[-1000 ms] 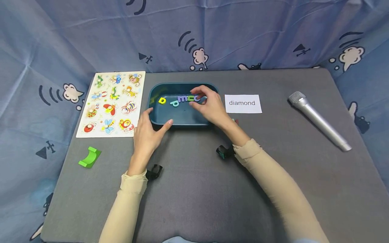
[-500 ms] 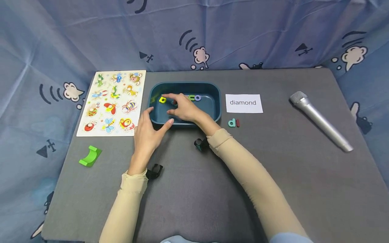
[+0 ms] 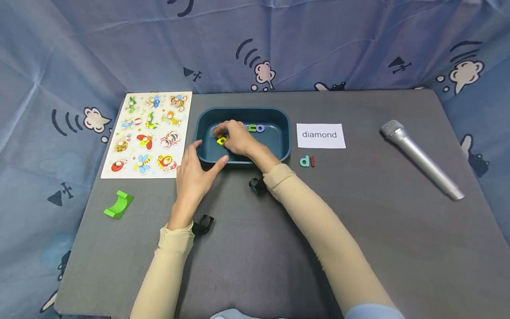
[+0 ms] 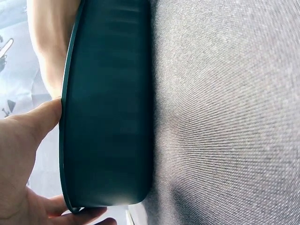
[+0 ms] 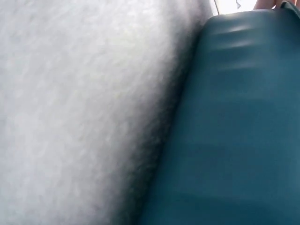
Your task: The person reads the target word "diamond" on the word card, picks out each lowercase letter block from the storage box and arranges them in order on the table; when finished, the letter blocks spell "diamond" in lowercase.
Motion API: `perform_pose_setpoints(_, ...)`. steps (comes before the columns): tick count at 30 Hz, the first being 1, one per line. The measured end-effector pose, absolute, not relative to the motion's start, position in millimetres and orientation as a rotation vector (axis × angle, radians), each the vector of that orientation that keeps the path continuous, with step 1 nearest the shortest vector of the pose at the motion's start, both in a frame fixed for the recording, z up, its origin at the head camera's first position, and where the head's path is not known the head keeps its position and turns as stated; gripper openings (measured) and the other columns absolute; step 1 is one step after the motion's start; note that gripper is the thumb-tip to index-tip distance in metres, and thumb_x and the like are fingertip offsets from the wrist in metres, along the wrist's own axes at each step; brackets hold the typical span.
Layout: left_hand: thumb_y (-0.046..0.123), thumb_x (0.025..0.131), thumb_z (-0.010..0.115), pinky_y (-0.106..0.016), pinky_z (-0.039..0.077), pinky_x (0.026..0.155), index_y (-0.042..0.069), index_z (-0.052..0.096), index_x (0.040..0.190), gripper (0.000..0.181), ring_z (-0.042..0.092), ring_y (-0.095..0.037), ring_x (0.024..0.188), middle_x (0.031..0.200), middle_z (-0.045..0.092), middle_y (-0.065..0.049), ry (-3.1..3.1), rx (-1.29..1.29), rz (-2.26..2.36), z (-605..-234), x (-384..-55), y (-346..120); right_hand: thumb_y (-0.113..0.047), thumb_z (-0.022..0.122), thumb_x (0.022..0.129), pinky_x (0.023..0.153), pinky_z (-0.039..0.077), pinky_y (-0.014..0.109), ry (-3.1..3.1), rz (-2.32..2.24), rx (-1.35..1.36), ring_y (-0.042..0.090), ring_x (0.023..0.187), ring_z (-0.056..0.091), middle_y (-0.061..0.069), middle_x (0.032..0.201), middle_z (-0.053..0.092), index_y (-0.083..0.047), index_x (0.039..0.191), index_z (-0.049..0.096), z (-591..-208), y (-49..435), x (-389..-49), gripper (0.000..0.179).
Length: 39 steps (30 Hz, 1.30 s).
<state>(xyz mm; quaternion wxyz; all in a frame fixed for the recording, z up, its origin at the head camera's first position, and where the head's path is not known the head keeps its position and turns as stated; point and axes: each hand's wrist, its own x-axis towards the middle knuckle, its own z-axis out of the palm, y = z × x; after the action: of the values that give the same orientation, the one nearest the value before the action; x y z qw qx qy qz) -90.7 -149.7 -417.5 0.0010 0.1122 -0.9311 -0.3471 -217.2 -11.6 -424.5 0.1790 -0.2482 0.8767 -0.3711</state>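
My left hand [image 3: 193, 177] holds the near left corner of a dark teal plastic tray [image 3: 282, 148], thumb on the front rim and fingers at the left end, as the left wrist view also shows on the tray wall [image 4: 108, 108]. Inside the tray, my right hand [image 3: 239, 139] pinches a yellow toy letter [image 3: 221, 141], partly covered by the fingers. Beyond that hand lie a green letter [image 3: 252, 128] and a purple o-shaped letter [image 3: 260, 128], with a bit of another purple letter. The right wrist view shows only the tray's outer wall [image 5: 234, 131] and blurred tabletop.
Right of the tray sits a white card [image 3: 321, 135] reading "diamond", with a teal letter d [image 3: 304, 161] and a red letter [image 3: 312, 161] below it. A silver microphone [image 3: 422, 159] lies far right. Left are an insect sticker sheet [image 3: 145, 135] and a green curved block [image 3: 118, 204].
My right hand has moved left across the tray from the purple letters to the yellow letter, which has shifted slightly right and nearer. My left hand has stayed put.
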Motion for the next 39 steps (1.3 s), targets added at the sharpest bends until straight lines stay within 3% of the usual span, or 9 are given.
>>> perform_pose_setpoints(3, 0.063, 0.093, 0.073, -0.063, 0.036, 0.114, 0.009, 0.034, 0.163, 0.096, 0.047, -0.040, 0.145, 0.165, 0.042, -0.018, -2.916, 0.351, -1.092, -417.5, -90.8, -149.8, 0.006, 0.069, 0.098, 0.103, 0.052, 0.039, 2.493, -1.003, -0.686, 0.028, 0.119, 0.062, 0.014, 0.129, 0.067, -0.002, 0.130, 0.073, -425.0, -9.8, -217.4, 0.033)
perform_pose_setpoints(10, 0.063, 0.093, 0.072, -0.064, 0.035, 0.116, 0.009, 0.035, 0.163, 0.096, 0.047, -0.041, 0.146, 0.165, 0.043, -0.018, -2.916, 0.357, -1.085, -418.8, -91.2, -150.3, -0.003, 0.073, 0.099, 0.110, 0.051, 0.039, 2.493, -0.901, -0.694, 0.025, 0.123, 0.063, 0.012, 0.131, 0.068, -0.003, 0.133, 0.072, -423.2, -5.6, -215.7, 0.034)
perform_pose_setpoints(18, 0.062, 0.093, 0.073, -0.063, 0.036, 0.118, 0.009, 0.035, 0.163, 0.095, 0.046, -0.039, 0.149, 0.165, 0.043, -0.018, -2.910, 0.349, -1.085, -418.9, -91.0, -150.3, -0.011, 0.079, 0.096, 0.099, 0.053, 0.038, 2.513, -0.867, -0.712, 0.022, 0.105, 0.062, 0.009, 0.118, 0.062, -0.007, 0.116, 0.075, -424.3, -0.4, -213.4, 0.020)
perform_pose_setpoints(22, 0.061, 0.093, 0.072, -0.063, 0.036, 0.118, 0.009, 0.035, 0.163, 0.095, 0.045, -0.039, 0.149, 0.165, 0.043, -0.019, -2.914, 0.348, -1.086, -418.4, -90.7, -150.0, -0.009, 0.078, 0.097, 0.096, 0.053, 0.038, 2.512, -0.896, -0.753, 0.021, 0.099, 0.062, 0.009, 0.112, 0.066, -0.007, 0.113, 0.074, -423.9, 0.8, -212.1, 0.017)
perform_pose_setpoints(30, 0.064, 0.092, 0.073, -0.064, 0.037, 0.117, 0.009, 0.036, 0.162, 0.096, 0.046, -0.041, 0.148, 0.164, 0.044, -0.019, -2.906, 0.360, -1.078, -419.3, -90.8, -150.3, -0.006, 0.072, 0.101, 0.076, 0.049, 0.031, 2.436, -1.186, -0.800, 0.022, 0.080, 0.060, 0.009, 0.093, 0.069, -0.006, 0.099, 0.071, -418.1, 16.3, -209.3, 0.002)
perform_pose_setpoints(34, 0.063, 0.092, 0.073, -0.064, 0.036, 0.117, 0.009, 0.035, 0.163, 0.097, 0.046, -0.041, 0.147, 0.165, 0.043, -0.018, -2.920, 0.368, -1.078, -418.2, -90.9, -150.3, -0.008, 0.070, 0.102, 0.072, 0.053, 0.030, 2.390, -1.336, -0.756, 0.022, 0.078, 0.065, 0.009, 0.097, 0.071, -0.005, 0.105, 0.076, -408.9, 35.8, -205.3, 0.007)
perform_pose_setpoints(39, 0.063, 0.092, 0.073, -0.064, 0.035, 0.118, 0.009, 0.034, 0.163, 0.097, 0.045, -0.041, 0.148, 0.166, 0.042, -0.018, -2.927, 0.385, -1.080, -417.3, -91.0, -149.2, -0.001, 0.075, 0.096, 0.073, 0.054, 0.027, 2.349, -1.479, -0.672, 0.023, 0.084, 0.067, 0.014, 0.107, 0.074, -0.003, 0.116, 0.077, -395.0, 68.4, -198.3, 0.020)
